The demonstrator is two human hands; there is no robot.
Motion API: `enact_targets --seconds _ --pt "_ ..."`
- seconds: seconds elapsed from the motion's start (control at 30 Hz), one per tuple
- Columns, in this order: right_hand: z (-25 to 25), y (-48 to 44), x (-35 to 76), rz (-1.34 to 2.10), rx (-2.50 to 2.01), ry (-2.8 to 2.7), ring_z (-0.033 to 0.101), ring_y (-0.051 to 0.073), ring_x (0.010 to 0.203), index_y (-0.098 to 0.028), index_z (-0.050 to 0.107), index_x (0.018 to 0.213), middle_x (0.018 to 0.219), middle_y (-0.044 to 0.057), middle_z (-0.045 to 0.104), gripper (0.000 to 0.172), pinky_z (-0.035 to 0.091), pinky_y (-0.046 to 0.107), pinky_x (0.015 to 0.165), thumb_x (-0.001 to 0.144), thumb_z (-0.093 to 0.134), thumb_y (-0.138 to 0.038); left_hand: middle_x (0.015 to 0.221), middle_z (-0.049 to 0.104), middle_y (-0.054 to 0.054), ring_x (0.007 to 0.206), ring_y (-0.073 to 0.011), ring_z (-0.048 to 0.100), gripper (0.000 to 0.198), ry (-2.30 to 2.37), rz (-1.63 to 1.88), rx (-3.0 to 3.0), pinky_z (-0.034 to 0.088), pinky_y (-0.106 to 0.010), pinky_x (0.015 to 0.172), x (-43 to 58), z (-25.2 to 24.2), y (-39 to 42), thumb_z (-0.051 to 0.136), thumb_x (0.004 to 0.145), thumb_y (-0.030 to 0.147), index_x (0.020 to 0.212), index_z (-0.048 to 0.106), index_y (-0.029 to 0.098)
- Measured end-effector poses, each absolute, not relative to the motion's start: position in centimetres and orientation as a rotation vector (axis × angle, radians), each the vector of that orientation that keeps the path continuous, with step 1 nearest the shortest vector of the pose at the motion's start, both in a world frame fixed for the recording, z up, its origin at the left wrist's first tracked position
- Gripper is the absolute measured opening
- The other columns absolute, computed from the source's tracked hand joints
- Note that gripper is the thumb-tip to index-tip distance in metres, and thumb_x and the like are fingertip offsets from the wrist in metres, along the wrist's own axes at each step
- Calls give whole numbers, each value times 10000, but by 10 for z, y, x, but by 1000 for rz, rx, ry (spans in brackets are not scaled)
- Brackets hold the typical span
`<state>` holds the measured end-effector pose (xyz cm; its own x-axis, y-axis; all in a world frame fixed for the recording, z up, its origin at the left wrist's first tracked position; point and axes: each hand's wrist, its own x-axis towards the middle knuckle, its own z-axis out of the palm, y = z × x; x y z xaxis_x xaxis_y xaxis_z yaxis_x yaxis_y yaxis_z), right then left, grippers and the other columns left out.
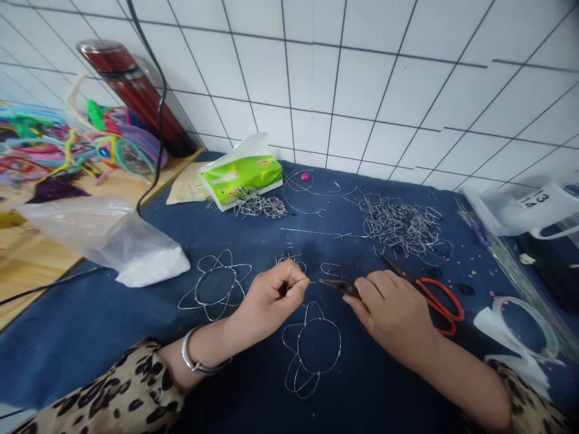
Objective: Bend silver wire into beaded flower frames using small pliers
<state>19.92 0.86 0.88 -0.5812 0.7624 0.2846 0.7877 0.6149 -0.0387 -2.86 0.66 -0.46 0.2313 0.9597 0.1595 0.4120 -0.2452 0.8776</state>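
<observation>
My left hand (277, 296) pinches a short thin wire (311, 282), whose tip pokes out past the fingertips. In my right hand (392, 307) is a pair of needle-nose pliers (335, 285), its jaws pointing left at that wire with a small gap between. Below, a wire ring (340, 348) lies flat with wire loops along its left side and small pink marks. A second wire ring (236, 281), with petal-like loops all round, lies left of my left hand. One bent wire piece (330, 265) rests just beyond the pliers.
A tangled wire heap (400, 223) lies at the back right, near red-handled scissors (441, 301). Further right are a tape roll (549, 337) and a white mug (549, 208). At the left are a plastic bag (104, 232), a green tissue pack (244, 178) and a red thermos (136, 90).
</observation>
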Motion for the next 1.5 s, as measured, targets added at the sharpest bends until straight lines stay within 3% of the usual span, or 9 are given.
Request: enact_targets --seconds 0.1,0.23,0.33,0.43,1.07,1.5 --pt "16 7 196 433 -1361 -2439 490 158 726 -165 566 821 763 44 541 282 379 292 642 894 420 -395 638 538 13 566 -76 491 103 1312 1069 2044 398 -195 540 -29 -5 4 491 800 109 713 500 163" --pt "26 1 192 1645 -1343 -1996 494 99 608 -170 534 804 679 -9 501 382 409 231 568 914 331 -473 669 605 -7 609 -98 569 95 1290 1235 2402 434 -205 563 -33 -5 3 521 786 77 786 521 172" --pt "24 -4 189 2031 -1226 -1680 518 91 619 -158 526 820 704 -8 506 401 446 238 608 892 362 -516 705 635 -27 633 -111 601 116 1240 1259 2516 469 -213 580 -35 -5 3 540 779 72 837 525 171" --pt "19 -8 187 2047 -1197 -1611 535 97 648 -151 527 823 723 2 519 398 457 255 647 883 384 -518 710 642 -35 638 -121 612 115 1186 1247 2590 493 -225 584 -35 -6 3 551 781 85 858 528 167" --pt "14 -9 185 1956 -1233 -1659 434 71 549 -154 517 797 648 -30 441 425 348 209 524 885 360 -538 728 600 -27 671 -127 566 204 1067 1151 2788 494 -274 607 -40 -16 1 596 762 82 941 532 157" --pt "13 -11 183 2037 -1199 -1549 396 58 523 -143 512 778 624 -36 420 423 323 197 498 884 375 -529 690 601 -24 614 -118 554 168 997 1167 2950 484 -261 548 -38 -11 3 627 752 86 885 533 126"
